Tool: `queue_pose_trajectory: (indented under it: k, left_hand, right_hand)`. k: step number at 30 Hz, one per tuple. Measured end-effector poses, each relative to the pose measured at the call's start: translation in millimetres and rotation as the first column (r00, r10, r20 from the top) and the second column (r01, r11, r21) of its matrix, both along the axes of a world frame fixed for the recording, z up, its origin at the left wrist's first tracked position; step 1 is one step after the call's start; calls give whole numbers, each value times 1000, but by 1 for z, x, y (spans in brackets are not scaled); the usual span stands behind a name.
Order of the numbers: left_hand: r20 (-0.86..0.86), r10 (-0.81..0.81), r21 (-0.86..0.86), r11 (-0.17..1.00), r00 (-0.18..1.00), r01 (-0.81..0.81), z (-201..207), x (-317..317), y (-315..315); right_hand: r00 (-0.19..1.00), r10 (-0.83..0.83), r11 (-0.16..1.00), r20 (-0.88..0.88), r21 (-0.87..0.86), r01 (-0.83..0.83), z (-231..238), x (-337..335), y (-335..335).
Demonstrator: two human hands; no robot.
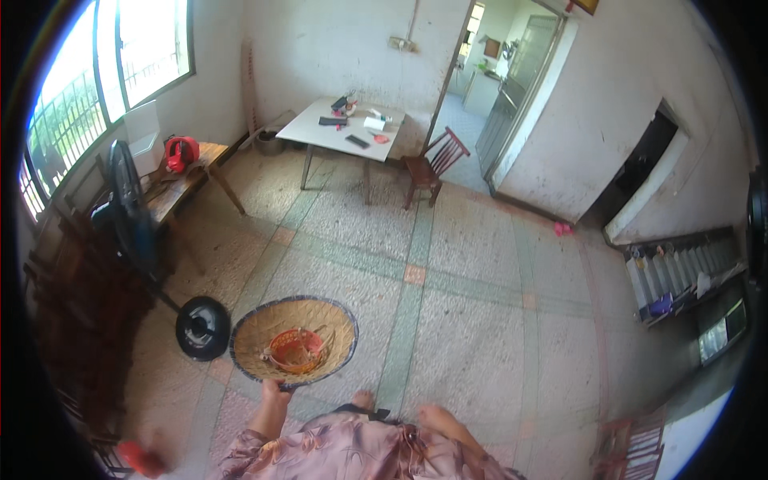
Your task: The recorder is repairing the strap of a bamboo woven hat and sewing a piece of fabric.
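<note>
My left hand [274, 390] grips the near rim of a wide woven bamboo hat [332, 320], which is tilted with its hollow inside facing up. Inside the hat is a red ring-shaped basketwork piece [296, 350], with pale cord or strips about it. The fingers of this hand are mostly hidden beneath the rim. Lower down and to the right, my right hand [432, 414] hangs close to my body, apart from the hat. Its fingers are too indistinct to make out.
A standing fan with a round black base [202, 328] is left of the hat. Farther off stand a white table [320, 144] with small items and a wooden chair [432, 166]. A wooden bench [188, 180] bears a red object [182, 154]. Pink slippers [562, 229] lie by the right wall.
</note>
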State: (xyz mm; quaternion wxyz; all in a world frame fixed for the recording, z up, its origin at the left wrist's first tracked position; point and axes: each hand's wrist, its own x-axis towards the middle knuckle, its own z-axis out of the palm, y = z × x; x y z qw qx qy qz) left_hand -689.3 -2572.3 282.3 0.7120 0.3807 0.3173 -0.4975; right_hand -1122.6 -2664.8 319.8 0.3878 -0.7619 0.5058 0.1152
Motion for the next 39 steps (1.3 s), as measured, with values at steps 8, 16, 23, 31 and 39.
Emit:
queue_pose_trajectory:
  k: [8, 16, 23, 31, 39]
  left_hand:
    - [105, -30, 101, 995, 994, 19, 2, 4, -220]
    - [94, 109, 88, 989, 990, -117, -13, 12, -373]
    - [88, 258, 106, 958, 962, -266, -16, 42, -461]
    - [46, 417, 149, 896, 908, -419, -67, 88, -538]
    - [3, 408, 273, 878, 913, -393, -97, 154, -638]
  right_hand:
    - [958, -208, 977, -200, 11, 215, 2, -41, -188]
    - [976, -3, 1000, -219, -9, 1, -19, -14, -435]
    - [996, 89, 980, 22, -183, -83, -44, 100, -679]
    - [952, 87, 987, 292, -157, -42, -91, 270, -876]
    - [967, 32, 975, 254, -223, 26, -137, 374, -1023]
